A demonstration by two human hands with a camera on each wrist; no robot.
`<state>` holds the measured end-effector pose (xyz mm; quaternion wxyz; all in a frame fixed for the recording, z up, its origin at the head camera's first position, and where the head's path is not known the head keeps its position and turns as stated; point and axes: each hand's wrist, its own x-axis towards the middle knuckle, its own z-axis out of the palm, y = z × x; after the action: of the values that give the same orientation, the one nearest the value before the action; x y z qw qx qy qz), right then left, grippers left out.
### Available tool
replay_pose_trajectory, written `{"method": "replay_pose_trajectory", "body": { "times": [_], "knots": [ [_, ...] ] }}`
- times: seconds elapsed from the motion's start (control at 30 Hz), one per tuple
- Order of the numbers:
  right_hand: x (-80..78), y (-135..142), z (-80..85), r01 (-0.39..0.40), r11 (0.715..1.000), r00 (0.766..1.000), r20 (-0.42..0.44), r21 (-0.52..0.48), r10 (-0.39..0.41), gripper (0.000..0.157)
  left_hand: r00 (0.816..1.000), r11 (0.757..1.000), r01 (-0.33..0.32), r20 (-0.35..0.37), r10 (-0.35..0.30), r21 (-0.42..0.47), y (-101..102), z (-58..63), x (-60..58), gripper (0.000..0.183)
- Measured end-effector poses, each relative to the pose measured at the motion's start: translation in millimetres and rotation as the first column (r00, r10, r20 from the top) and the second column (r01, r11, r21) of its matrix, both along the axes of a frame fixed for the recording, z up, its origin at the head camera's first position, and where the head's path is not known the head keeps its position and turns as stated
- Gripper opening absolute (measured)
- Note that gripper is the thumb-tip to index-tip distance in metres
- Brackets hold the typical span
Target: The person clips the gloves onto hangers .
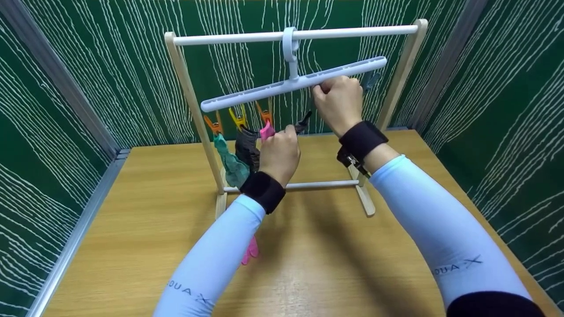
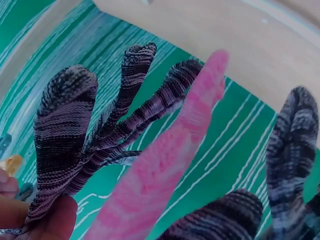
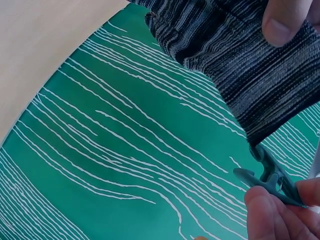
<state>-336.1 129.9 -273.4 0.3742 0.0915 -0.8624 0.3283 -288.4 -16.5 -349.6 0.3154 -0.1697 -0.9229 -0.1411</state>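
My left hand [image 1: 280, 152] pinches a dark striped knit glove [image 2: 65, 135] near its cuff, the glove's fingers spread loosely. In the right wrist view its thumb [image 3: 280, 30] lies on the striped fabric. Just below the right half of a white hanger [image 1: 264, 91], my right hand [image 1: 341, 103] squeezes a teal clothespin [image 3: 275, 177]. The clothespin's tips are spread, one right at the corner of the glove's cuff [image 3: 255, 135]. From the hanger's lower left end hang a green glove [image 1: 233, 165], another dark glove [image 1: 246, 149] and a pink glove [image 1: 266, 130], on orange and yellow clothespins.
The hanger tilts on the white bar [image 1: 352, 32] of a wooden rack [image 1: 183, 75]. Another teal clothespin [image 1: 371, 81] hangs near its right end. The rack stands on a wooden table [image 1: 154, 189], with green white-streaked walls [image 1: 498, 132] on three sides.
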Motion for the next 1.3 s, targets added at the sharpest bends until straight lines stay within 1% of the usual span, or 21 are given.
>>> {"method": "replay_pose_trajectory", "body": {
  "times": [0.13, 0.23, 0.37, 0.47, 0.73, 0.97, 1.2, 1.3],
  "knots": [
    [0.0, -1, -0.3, -0.003, 1.000, 1.000, -0.002, 0.011, 0.003, 0.046, 1.000, 0.999, -0.016, 0.014, 0.016, -0.048, 2, 0.9, -2.1, 0.008],
    [0.3, -2, -1.0, -0.010, 1.000, 1.000, -0.008, 0.017, 0.010, 0.046, 0.999, 0.997, -0.035, 0.025, 0.036, -0.066, 4, 1.4, -4.5, 0.009],
    [1.2, -3, -2.1, -0.016, 0.999, 1.000, -0.022, 0.032, 0.017, 0.049, 0.998, 0.995, -0.065, 0.011, 0.066, -0.076, 6, 1.4, -7.0, 0.007],
    [2.3, -4, -2.5, -0.019, 0.999, 0.999, -0.033, 0.038, 0.020, 0.049, 0.997, 0.995, -0.077, -0.003, 0.077, -0.066, 8, 1.5, -8.4, 0.006],
    [5.7, -7, -3.0, -0.017, 0.999, 0.999, -0.032, 0.038, 0.018, 0.046, 0.998, 0.997, -0.064, 0.007, 0.064, -0.030, 10, 2.4, -10.3, 0.008],
    [5.8, -9, -4.0, -0.018, 0.999, 1.000, -0.018, 0.036, 0.018, 0.047, 0.998, 0.998, -0.059, -0.012, 0.058, -0.019, 12, 1.9, -12.3, 0.009],
    [7.1, -9, -4.6, -0.023, 0.999, 1.000, -0.018, 0.029, 0.023, 0.044, 1.000, 1.000, -0.022, 0.003, 0.022, 0.007, 13, 4.1, -11.7, 0.013],
    [6.4, -7, -4.9, -0.027, 0.999, 0.999, -0.018, 0.028, 0.027, 0.044, 1.000, 1.000, -0.013, -0.008, 0.013, 0.017, 12, 2.7, -13.1, 0.014]
  ]
}}
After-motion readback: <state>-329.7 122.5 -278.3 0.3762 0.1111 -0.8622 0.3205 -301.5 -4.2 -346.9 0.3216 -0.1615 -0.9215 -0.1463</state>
